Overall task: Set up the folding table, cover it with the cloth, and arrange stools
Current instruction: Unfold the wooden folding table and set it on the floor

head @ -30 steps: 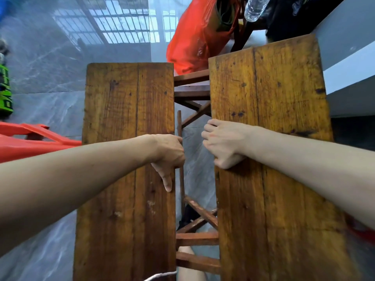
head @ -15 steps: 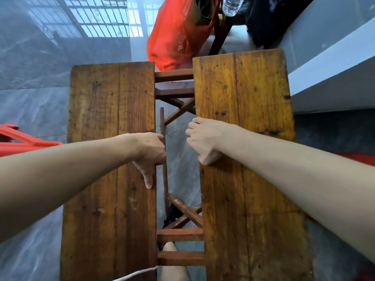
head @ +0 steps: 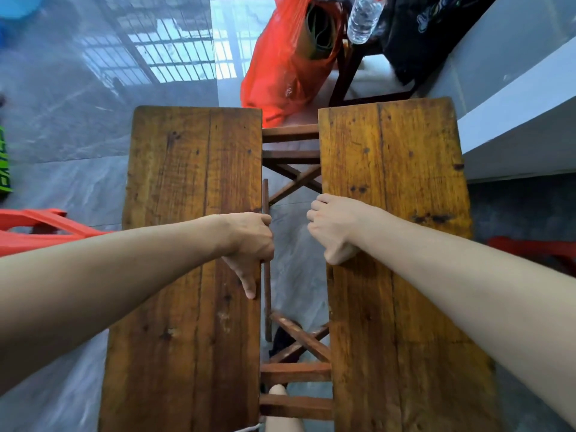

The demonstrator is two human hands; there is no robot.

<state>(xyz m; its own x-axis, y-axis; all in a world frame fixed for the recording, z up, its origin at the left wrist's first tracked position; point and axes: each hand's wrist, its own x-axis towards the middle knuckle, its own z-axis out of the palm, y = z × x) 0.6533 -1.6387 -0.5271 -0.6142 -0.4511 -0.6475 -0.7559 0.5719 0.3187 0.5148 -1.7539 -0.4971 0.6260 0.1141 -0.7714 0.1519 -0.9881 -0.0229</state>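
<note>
Across the gap, each hand (head: 249, 241) (head: 332, 227) grips a tabletop half's (head: 187, 213) (head: 399, 188) inner edge.

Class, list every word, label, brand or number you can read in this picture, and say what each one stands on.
Green object at the left edge: pale letters, cut off by the frame, not readable.
Black bag at the top right: a pale printed design, too blurred to read.
Water bottle: no readable label.
Wooden table halves, red plastic bag: no text.
</note>
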